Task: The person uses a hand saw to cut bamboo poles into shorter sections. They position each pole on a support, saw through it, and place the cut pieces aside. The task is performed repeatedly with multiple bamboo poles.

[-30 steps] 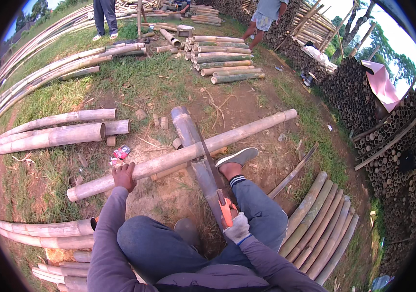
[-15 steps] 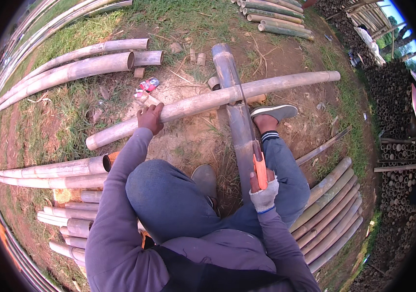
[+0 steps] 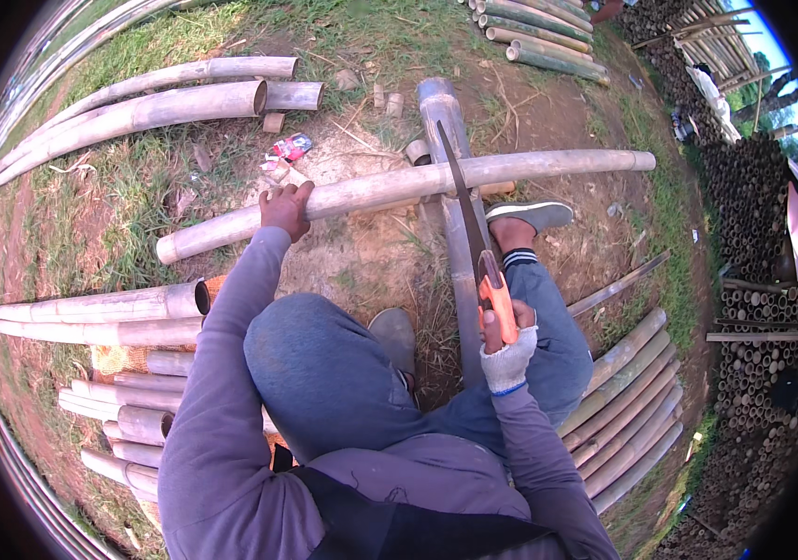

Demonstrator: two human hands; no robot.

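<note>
With fingers of left hand (image 3: 285, 211) curled over it, grips pale bamboo pole (image 3: 376, 189), stretching left and right of them. With right hand (image 3: 508, 353), fingers wrapped, clasps orange-handled saw (image 3: 475, 233), angled across pole ahead; cannot tell if touching. Rests pole on thicker bamboo (image 3: 462, 303), ahead of right fingers. Shows no severing; seems early, with full thickness apparently left. Has more bamboo lengths (image 3: 630, 401) right of right fingers.
</note>
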